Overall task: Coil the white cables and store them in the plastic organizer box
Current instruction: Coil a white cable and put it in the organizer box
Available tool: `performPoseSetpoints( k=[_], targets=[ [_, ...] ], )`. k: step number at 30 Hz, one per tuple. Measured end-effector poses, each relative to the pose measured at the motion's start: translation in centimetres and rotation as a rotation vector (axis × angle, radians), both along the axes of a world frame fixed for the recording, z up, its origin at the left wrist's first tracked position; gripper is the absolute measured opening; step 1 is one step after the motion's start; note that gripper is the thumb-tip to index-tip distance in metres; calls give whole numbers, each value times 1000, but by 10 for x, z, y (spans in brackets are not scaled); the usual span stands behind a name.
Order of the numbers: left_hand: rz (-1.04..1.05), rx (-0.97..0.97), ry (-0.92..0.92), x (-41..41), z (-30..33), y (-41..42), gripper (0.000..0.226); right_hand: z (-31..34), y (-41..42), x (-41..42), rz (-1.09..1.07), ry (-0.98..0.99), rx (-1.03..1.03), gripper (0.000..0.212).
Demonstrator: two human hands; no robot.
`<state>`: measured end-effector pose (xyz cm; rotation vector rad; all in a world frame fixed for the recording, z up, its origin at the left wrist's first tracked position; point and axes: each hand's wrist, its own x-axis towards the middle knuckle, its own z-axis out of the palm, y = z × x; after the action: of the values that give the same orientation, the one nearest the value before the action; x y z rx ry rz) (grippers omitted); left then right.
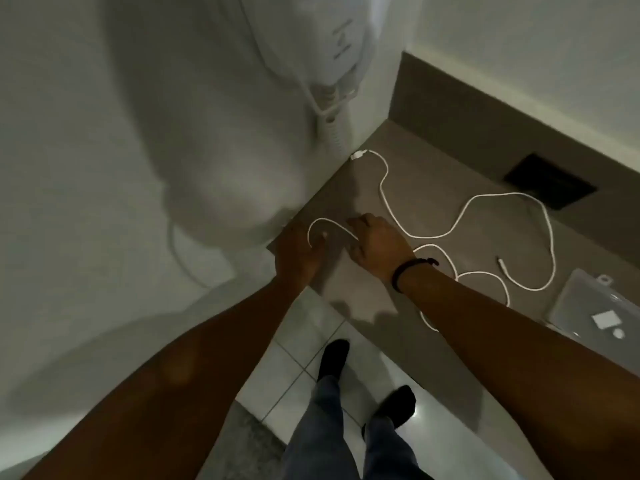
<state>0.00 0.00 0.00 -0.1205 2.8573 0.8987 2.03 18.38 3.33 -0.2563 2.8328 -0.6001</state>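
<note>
A white cable (460, 216) sprawls in loose curves over the grey-brown counter (426, 168), its USB plug near the back corner and a small plug lying at the right. A second white cable (481, 275) loops under my right forearm. My left hand (298, 252) pinches one end of a cable at the counter's left edge. My right hand (375, 245), with a dark wristband, grips the same cable a short way along, so a small arc (329, 221) stands between the two hands. The clear plastic organizer box (595, 306) lies at the right, lid shut.
A white standing fan (242, 116) fills the upper left, close to my left hand, its cord trailing down. A dark rectangular opening (550, 185) sits in the counter at the back right. Below are white floor tiles (301, 368) and my own legs and feet.
</note>
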Motion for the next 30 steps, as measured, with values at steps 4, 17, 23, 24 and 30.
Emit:
performPoseSetpoints(
  k=[4,17,23,24,30],
  targets=[
    [79,10,-8,-15,-11,3,33,-15,-10,-21,-4,-2,6,47],
    [188,1621,-676,2,72,15,29,-10,-12,10,-194,-1,-247,25],
    [98,1391,-423,-10,104,28,24,14,-13,54,-11,-44,-207,37],
    [67,1311,-393,-10,105,29,25,22,-9,58,19,-21,-184,36],
    [-194,803,-361,17,100,34,28,79,22,60,51,188,-127,24]
  ],
)
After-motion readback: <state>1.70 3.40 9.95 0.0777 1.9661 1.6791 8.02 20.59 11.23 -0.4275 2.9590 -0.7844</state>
